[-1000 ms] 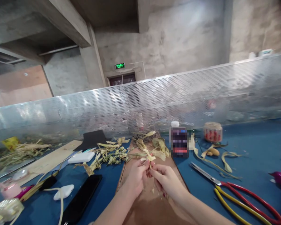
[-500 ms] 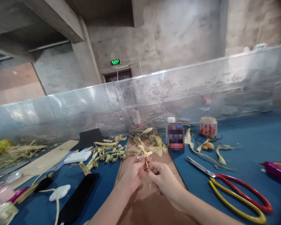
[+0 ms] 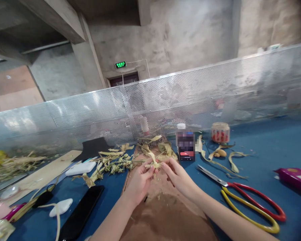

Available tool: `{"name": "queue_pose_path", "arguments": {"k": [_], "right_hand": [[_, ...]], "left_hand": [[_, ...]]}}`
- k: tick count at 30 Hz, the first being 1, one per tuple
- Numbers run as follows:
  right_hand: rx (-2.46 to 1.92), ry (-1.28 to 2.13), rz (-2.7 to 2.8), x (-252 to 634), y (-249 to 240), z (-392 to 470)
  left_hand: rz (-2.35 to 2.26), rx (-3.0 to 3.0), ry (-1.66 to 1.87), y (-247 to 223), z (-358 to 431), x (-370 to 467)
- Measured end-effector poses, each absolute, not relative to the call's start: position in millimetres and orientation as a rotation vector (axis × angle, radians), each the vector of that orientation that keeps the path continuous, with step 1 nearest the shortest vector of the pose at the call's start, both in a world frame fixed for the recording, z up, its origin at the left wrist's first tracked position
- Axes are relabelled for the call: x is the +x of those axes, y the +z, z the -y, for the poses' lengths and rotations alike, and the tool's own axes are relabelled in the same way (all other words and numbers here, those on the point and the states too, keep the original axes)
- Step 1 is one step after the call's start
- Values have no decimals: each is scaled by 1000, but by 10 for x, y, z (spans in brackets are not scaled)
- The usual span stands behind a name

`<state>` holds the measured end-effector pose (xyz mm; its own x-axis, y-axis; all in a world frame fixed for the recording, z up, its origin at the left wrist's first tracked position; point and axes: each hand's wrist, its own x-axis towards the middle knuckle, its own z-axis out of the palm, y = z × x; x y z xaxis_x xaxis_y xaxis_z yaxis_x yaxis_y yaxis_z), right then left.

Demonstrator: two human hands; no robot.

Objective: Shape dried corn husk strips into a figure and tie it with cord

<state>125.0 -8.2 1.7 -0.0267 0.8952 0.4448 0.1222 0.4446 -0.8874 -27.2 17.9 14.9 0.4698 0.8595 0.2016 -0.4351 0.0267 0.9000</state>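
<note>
Between my two hands, above the brown board [image 3: 163, 214], is a pale dried corn husk piece [image 3: 154, 160], folded or knotted with its ends sticking out. My left hand [image 3: 141, 180] pinches it low on its left side. The fingers of my right hand [image 3: 175, 174] are closed on its right edge; the fingertips are partly hidden. Just beyond my hands more dried husks [image 3: 168, 149] lie at the far end of the board. Small scraps are scattered on the board's surface.
Open scissors [image 3: 224, 184] with red and yellow handles lie at right, with loose husk strips [image 3: 233, 162] and a jar [image 3: 220, 133] behind. A propped phone [image 3: 187, 155] stands beyond my right hand. At left are dried stalks [image 3: 115, 162], a black phone [image 3: 82, 214] and cables.
My right hand has moved up from below the husk piece to its right edge. My left hand keeps its pinch. The whole view has shifted slightly.
</note>
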Motion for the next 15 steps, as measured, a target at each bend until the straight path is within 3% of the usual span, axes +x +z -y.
{"name": "queue_pose_path", "arguments": {"k": [7, 15], "right_hand": [[-983, 1086, 1491, 1283, -15, 61], [-974, 1084, 1476, 1233, 63, 100]], "left_hand": [[-462, 1053, 963, 124, -180, -296], [-461, 1139, 922, 90, -177, -274]]}}
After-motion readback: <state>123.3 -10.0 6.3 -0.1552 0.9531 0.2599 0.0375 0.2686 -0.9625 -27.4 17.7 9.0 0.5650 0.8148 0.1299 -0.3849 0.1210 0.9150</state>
